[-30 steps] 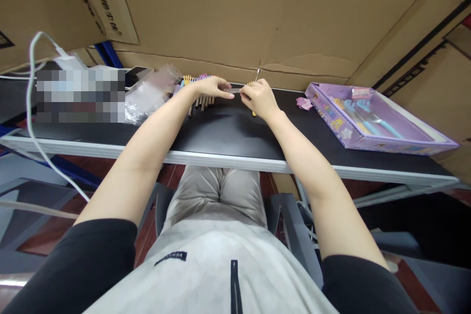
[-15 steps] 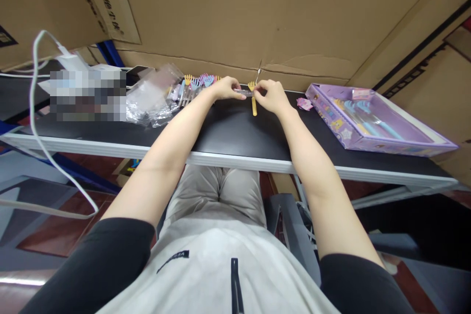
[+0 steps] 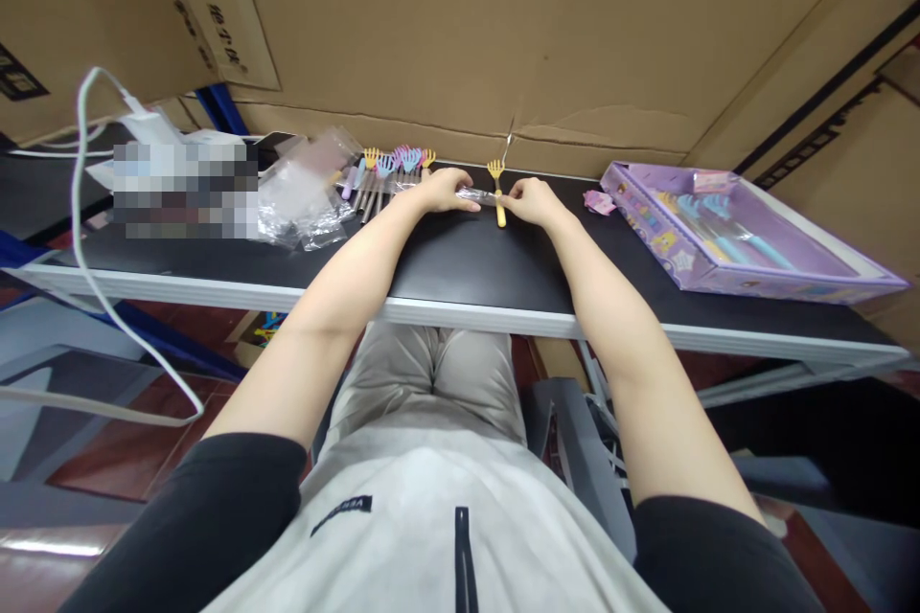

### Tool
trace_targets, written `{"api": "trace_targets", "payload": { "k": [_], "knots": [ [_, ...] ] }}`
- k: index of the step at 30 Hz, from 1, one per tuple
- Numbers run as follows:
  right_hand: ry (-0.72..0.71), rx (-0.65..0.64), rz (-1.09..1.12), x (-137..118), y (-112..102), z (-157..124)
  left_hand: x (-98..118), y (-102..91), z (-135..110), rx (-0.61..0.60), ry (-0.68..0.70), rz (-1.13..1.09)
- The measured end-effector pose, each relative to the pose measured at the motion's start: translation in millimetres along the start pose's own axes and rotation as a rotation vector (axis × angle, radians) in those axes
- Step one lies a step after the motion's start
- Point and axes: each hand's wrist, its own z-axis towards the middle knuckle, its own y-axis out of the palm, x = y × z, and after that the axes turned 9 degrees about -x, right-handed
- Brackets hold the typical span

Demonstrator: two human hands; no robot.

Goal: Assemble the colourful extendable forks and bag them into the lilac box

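Observation:
A small clear plastic sleeve [image 3: 474, 196] is stretched between my two hands above the black tabletop. My left hand [image 3: 447, 191] grips its left end between thumb and fingers. Closed in a pinch, my right hand [image 3: 536, 203] has the sleeve's right end at its fingertips. A yellow back scratcher [image 3: 501, 214] with a claw-shaped head lies just behind and under the sleeve, pointing away from me; the sleeve crosses its middle. Left of my left hand lies a row of several back scratchers [image 3: 384, 169] with yellow, blue and pink heads, partly hidden by my hand and forearm.
On the right stands an open purple box [image 3: 776, 287] with several scratchers inside. A crumpled pink wrapper [image 3: 598, 202] lies beside it. Clear plastic bags [image 3: 306, 196] are heaped at left, near a white cable [image 3: 79, 172]. A cardboard wall [image 3: 460, 38] closes off the back.
My right hand has opened out less and sits slightly lower, its fingertips now pinched at the sleeve's end. More of the yellow back scratcher shows. The view has shifted slightly.

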Motion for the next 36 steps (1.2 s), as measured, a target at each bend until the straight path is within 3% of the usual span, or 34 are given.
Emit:
{"api": "trace_targets", "payload": {
  "k": [4,10,14,19,27,36],
  "knots": [
    [0.004,-0.013,0.011,-3,3,0,-3,-4.1,-3,-0.022,-0.013,0.036],
    [0.005,0.055,0.015,2,10,8,-7,-17.9,-12,-0.146,-0.02,0.072],
    [0.047,0.019,0.005,-5,9,4,-12,-23.2,-14,-0.164,-0.042,0.102],
    [0.099,-0.015,0.005,-6,4,4,-21,-19.2,-10,-0.146,-0.056,0.115],
    [0.127,-0.011,-0.099,29,0,15,-23,-17.6,-11,-0.144,-0.022,0.069],
    [0.141,0.019,-0.098,27,-13,3,-27,-10.9,-7,-0.065,-0.005,0.017]
  ]
}}
